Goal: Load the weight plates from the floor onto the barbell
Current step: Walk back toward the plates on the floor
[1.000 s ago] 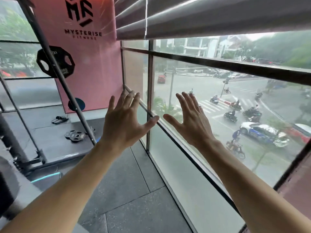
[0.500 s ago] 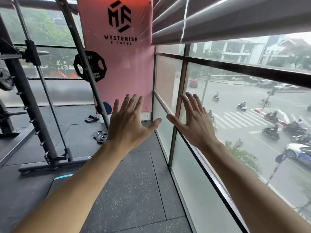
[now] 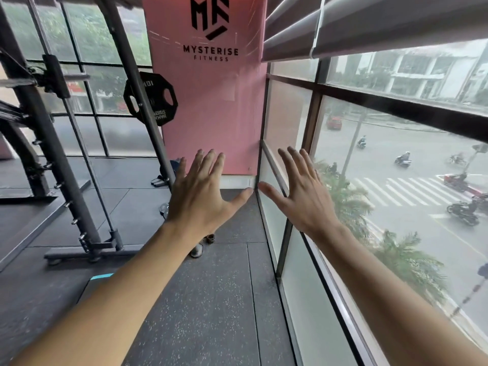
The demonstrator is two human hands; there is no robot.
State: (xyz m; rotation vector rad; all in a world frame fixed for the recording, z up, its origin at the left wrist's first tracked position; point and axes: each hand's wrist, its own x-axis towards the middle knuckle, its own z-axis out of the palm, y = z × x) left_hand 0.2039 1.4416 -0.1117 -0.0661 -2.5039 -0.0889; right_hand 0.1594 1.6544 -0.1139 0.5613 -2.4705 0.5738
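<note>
Now both hands empty, fingers spread wide: left hand (image 3: 202,199), right hand (image 3: 303,196). Best to crouch toward small grey floor plates (image 3: 202,245), gripping rims before rack's black octagonal plate (image 3: 150,97).

Both arms bare, stretched forward at full reach, forearms rising from the lower corners and converging. Left hand (image 3: 200,196) and right hand (image 3: 303,199) held up side by side, backs toward the camera, palms facing away. Fingers spread and extended, pointing upward. Thumbs angled inward, tips close, not touching. Each grip wide, nothing in it.
</note>
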